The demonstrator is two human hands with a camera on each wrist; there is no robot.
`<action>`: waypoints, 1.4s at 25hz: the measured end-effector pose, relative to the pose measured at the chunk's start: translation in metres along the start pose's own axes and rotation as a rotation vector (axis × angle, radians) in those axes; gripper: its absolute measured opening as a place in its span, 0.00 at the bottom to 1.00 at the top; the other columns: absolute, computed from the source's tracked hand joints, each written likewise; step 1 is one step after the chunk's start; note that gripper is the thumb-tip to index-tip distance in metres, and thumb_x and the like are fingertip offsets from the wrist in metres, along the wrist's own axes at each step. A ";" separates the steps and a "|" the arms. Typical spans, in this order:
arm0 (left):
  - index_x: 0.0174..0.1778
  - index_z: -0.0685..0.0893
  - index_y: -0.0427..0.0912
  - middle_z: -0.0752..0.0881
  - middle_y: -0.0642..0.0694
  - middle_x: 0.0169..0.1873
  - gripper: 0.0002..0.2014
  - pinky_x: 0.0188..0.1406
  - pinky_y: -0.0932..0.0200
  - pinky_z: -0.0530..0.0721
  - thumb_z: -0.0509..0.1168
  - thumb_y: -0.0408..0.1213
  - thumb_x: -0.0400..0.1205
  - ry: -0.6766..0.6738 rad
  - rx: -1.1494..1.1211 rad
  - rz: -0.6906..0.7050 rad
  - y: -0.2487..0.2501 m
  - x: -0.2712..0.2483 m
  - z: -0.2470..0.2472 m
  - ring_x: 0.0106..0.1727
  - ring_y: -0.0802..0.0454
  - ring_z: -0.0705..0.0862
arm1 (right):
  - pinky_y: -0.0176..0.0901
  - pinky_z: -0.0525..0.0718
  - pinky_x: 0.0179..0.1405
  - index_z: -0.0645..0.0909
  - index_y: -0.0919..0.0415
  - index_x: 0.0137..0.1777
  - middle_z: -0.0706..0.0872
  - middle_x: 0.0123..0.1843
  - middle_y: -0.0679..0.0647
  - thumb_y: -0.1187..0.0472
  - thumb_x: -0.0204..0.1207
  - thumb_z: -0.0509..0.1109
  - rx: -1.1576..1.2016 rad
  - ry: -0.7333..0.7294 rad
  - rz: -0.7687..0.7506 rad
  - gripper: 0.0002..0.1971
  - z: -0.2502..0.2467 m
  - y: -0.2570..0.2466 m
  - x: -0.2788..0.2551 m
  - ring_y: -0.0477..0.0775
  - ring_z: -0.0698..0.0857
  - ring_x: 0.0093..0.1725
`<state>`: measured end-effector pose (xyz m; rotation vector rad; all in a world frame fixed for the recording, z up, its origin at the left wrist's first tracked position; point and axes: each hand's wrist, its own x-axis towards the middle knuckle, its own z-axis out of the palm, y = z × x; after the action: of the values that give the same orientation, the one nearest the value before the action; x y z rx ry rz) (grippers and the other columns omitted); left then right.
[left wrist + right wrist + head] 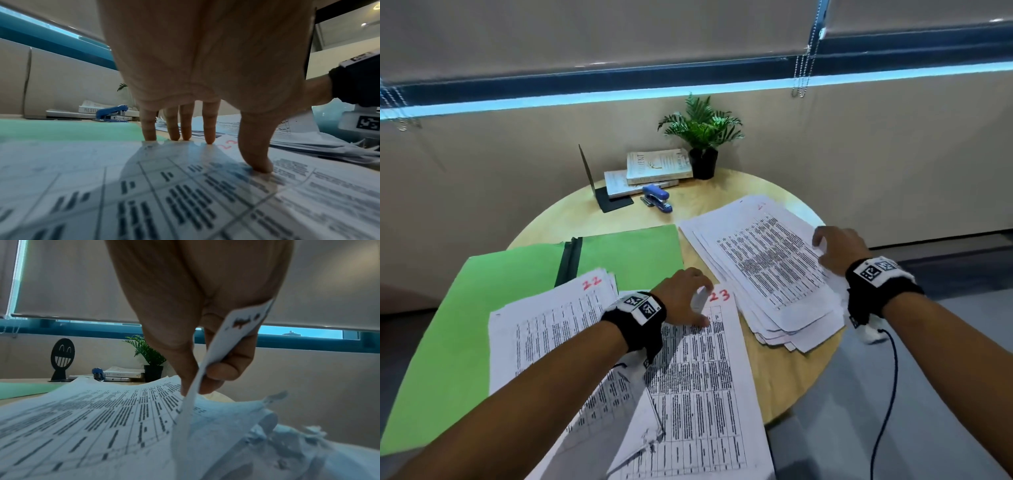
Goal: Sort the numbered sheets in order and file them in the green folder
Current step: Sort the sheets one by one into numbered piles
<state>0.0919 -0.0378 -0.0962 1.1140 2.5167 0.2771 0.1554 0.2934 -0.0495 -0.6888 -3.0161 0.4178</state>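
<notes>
The green folder [482, 291] lies open on the left of the round table. A stack topped by the sheet marked 22 [551, 325] rests on it. The sheet marked 23 [705, 377] lies beside that stack, toward the table's front edge. My left hand [688, 301] presses its straight fingertips [209, 139] and thumb onto the top of sheet 23 [185, 194]. To the right sits a loose pile of printed sheets [763, 260]. My right hand [839, 250] pinches the right edge of the pile's top sheet [207, 363] between thumb and forefinger and lifts it slightly.
At the back of the table [784, 377] stand a blue stapler [656, 198], two stacked books [657, 166], a black bookend [599, 192] and a potted plant [703, 137]. A black cable [887, 394] hangs from my right wrist past the table edge.
</notes>
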 end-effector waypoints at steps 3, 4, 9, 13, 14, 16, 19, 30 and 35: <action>0.71 0.74 0.51 0.71 0.47 0.73 0.35 0.68 0.42 0.76 0.75 0.59 0.70 0.004 0.003 -0.008 -0.001 -0.003 -0.001 0.69 0.46 0.72 | 0.38 0.80 0.46 0.82 0.43 0.34 0.90 0.52 0.59 0.69 0.70 0.74 -0.085 -0.034 -0.038 0.17 0.007 0.004 0.006 0.61 0.89 0.46; 0.71 0.74 0.51 0.70 0.47 0.74 0.36 0.69 0.41 0.76 0.75 0.60 0.70 0.004 0.009 -0.005 -0.001 -0.004 -0.001 0.71 0.46 0.72 | 0.41 0.83 0.49 0.82 0.42 0.33 0.90 0.54 0.58 0.68 0.70 0.74 -0.097 -0.057 -0.036 0.17 0.007 0.002 0.003 0.61 0.89 0.48; 0.72 0.75 0.48 0.73 0.46 0.71 0.34 0.69 0.43 0.76 0.74 0.58 0.72 -0.016 0.003 0.000 0.001 -0.006 -0.008 0.69 0.46 0.74 | 0.58 0.68 0.70 0.88 0.47 0.53 0.76 0.70 0.58 0.55 0.76 0.74 -0.170 0.038 -0.026 0.07 0.002 -0.034 -0.026 0.63 0.74 0.71; 0.72 0.76 0.45 0.73 0.44 0.72 0.32 0.72 0.50 0.71 0.74 0.53 0.74 0.087 -0.055 -0.051 -0.008 -0.020 -0.028 0.71 0.46 0.73 | 0.55 0.69 0.67 0.87 0.50 0.52 0.81 0.64 0.55 0.53 0.78 0.73 0.003 0.024 -0.255 0.06 0.011 -0.105 -0.057 0.60 0.78 0.68; 0.71 0.76 0.44 0.73 0.44 0.72 0.31 0.71 0.53 0.70 0.74 0.51 0.74 0.119 -0.075 -0.070 -0.013 -0.025 -0.033 0.71 0.46 0.73 | 0.54 0.69 0.67 0.87 0.50 0.52 0.82 0.63 0.54 0.52 0.78 0.73 0.040 -0.013 -0.295 0.07 0.017 -0.122 -0.065 0.59 0.79 0.67; 0.70 0.78 0.44 0.74 0.44 0.71 0.29 0.71 0.56 0.68 0.75 0.50 0.75 0.168 -0.103 -0.126 -0.027 -0.042 -0.041 0.71 0.47 0.73 | 0.52 0.71 0.67 0.86 0.51 0.53 0.83 0.61 0.52 0.50 0.77 0.73 0.077 -0.083 -0.379 0.08 0.035 -0.160 -0.081 0.57 0.79 0.66; 0.68 0.78 0.44 0.75 0.44 0.69 0.27 0.71 0.54 0.69 0.74 0.50 0.75 0.219 -0.118 -0.233 -0.056 -0.075 -0.048 0.71 0.46 0.73 | 0.49 0.73 0.65 0.84 0.52 0.59 0.82 0.63 0.52 0.50 0.78 0.73 0.091 -0.181 -0.496 0.13 0.062 -0.208 -0.103 0.56 0.79 0.66; 0.83 0.58 0.40 0.63 0.42 0.81 0.52 0.76 0.51 0.65 0.80 0.50 0.68 0.110 -0.099 -0.667 -0.136 -0.162 -0.034 0.80 0.43 0.65 | 0.37 0.74 0.46 0.83 0.60 0.53 0.85 0.50 0.55 0.51 0.70 0.80 0.224 -0.372 -0.586 0.17 0.117 -0.310 -0.116 0.53 0.82 0.49; 0.82 0.58 0.43 0.65 0.41 0.79 0.55 0.76 0.43 0.69 0.81 0.54 0.65 0.107 -0.064 -0.663 -0.144 -0.164 -0.030 0.78 0.40 0.66 | 0.37 0.76 0.52 0.78 0.63 0.68 0.86 0.62 0.57 0.53 0.70 0.82 0.346 -0.376 -0.450 0.29 0.124 -0.313 -0.115 0.52 0.84 0.54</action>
<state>0.0841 -0.2566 -0.0735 0.2035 2.7758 0.2291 0.1168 -0.0587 -0.0822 0.1057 -3.1561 1.1059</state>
